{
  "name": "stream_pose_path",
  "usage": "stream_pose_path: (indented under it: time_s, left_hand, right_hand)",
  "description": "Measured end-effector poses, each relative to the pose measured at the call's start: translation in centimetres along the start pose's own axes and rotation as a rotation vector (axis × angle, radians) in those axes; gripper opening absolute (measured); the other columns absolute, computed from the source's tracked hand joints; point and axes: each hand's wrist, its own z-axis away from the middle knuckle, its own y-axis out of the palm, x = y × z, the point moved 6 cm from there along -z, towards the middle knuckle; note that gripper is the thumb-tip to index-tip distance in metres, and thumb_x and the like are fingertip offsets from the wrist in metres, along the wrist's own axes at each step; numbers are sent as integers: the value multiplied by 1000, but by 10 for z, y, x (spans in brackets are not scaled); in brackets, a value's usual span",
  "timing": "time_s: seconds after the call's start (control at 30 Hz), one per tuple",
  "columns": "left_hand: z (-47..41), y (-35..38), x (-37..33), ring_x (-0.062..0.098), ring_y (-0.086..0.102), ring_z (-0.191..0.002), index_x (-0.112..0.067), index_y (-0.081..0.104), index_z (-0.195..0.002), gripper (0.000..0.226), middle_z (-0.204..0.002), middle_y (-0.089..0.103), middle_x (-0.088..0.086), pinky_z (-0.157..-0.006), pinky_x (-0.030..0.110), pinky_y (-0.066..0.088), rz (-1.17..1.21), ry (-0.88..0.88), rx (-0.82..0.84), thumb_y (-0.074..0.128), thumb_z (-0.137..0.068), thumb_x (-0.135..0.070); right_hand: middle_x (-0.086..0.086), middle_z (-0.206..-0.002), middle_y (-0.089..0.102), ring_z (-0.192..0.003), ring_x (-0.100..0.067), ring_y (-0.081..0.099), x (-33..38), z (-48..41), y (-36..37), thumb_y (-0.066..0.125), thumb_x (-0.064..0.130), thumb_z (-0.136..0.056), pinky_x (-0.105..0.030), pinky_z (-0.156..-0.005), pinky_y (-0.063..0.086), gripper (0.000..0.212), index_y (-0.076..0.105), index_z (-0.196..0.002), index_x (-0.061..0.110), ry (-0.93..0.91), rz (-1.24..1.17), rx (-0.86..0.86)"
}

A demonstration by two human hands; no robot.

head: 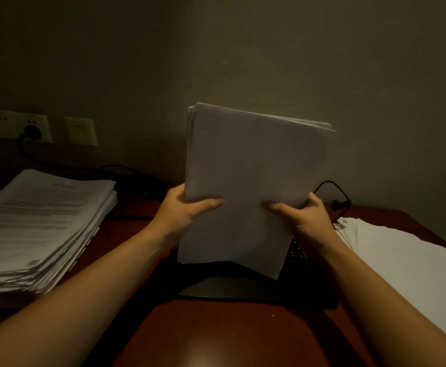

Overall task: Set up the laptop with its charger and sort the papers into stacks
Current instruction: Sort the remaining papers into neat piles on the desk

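**A:** Entry: position of the held item?

**B:** Thick sheaf of plain white paper sheets (253,165), upright and slightly tilted, centre of view, blank face toward the camera. It is held over the dark laptop (232,287). I cannot tell whether its lower edge touches the laptop.

**A:** Hands?

**B:** Both grip the sheaf low on its sides. The left hand (182,210) is at the left edge, thumb across the front face, fingers hidden behind. The right hand (303,218) mirrors it at the right edge, thumb in front, fingers curled round the back. Most of the sheaf stands above the hands and a shorter part hangs below them.

**A:** Laptop?

**B:** It lies on the reddish-brown wooden desk (216,335), between the forearms. A strip of keys shows just right of the sheaf's lower corner. The lid position is hidden.

**A:** Other papers?

**B:** A tall stack of printed white pages (39,223) sits on the desk left of the left forearm. A lower stack of blank white sheets (401,260) sits right of the right forearm. Both are apart from the sheaf.

**A:** Charger?

**B:** A black plug (32,131) sits in the white wall socket plate (20,125), far left. A black cable (333,188) loops behind the right hand, and its end is hidden.
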Motion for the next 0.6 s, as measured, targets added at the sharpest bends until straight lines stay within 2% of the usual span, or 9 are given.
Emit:
stream_pose_path:
  time_s: [0.07,0.13,0.23,0.3,0.37,0.47,0.53,0.6]
  left_hand:
    - [6,0,13,12,74,-95,-18,72,-100,32,-93,78,-9,-73,21,57,-28,-13,5,80,-71,-9]
    - [9,-3,16,13,73,-96,-20,74,-96,30,-93,78,-10,-74,23,58,-33,-27,-19,81,-67,-16]
    - [10,-11,11,19,74,-96,-18,76,-95,32,-98,78,-1,-80,33,60,-20,-30,-66,83,-63,-23]
    - [14,-14,13,20,74,-95,-16,76,-99,27,-101,78,2,-79,32,61,-8,-59,-43,81,-72,-14]
    - [22,-20,24,18,74,-94,-18,75,-100,23,-100,78,-1,-74,27,59,-64,-135,-26,80,-79,-10]
    - [30,-31,36,16,72,-91,-21,72,-98,18,-97,76,-3,-66,20,56,-179,-234,-34,80,-82,-18]
    - [31,-39,34,10,69,-87,-22,69,-98,16,-96,72,-5,-63,17,53,-223,-261,-59,78,-85,-19]
    - [32,-49,29,12,70,-88,-16,70,-106,21,-99,73,-2,-66,20,56,-227,-280,-69,77,-86,-20]
  right_hand:
    - [-11,-109,74,-99,-27,72,-11,8,9,79,-4,-74,-45,-85,60,44,68,-116,5,25,-20,23]
    - [-8,-105,76,-97,-24,73,-12,12,15,77,-4,-77,-39,-83,61,38,69,-113,5,9,0,39]
    - [-1,-94,76,-80,-11,73,-2,14,18,75,-3,-81,-22,-67,59,29,70,-108,8,-45,-15,31]
    - [-3,-95,76,-82,-12,74,-1,19,23,73,1,-85,-24,-69,59,25,70,-109,9,-63,8,68]
    - [1,-101,76,-90,-12,73,-10,25,29,73,9,-87,-25,-74,60,22,69,-107,19,-34,74,112]
    - [9,-100,72,-89,-5,69,-23,29,36,71,29,-86,-19,-69,55,17,65,-102,30,15,212,139]
    - [13,-102,66,-90,-3,64,-28,28,38,68,31,-89,-18,-70,50,15,62,-103,29,10,271,87]
    - [13,-104,65,-94,-4,63,-31,29,44,64,30,-93,-21,-76,52,17,60,-109,26,-13,298,38]
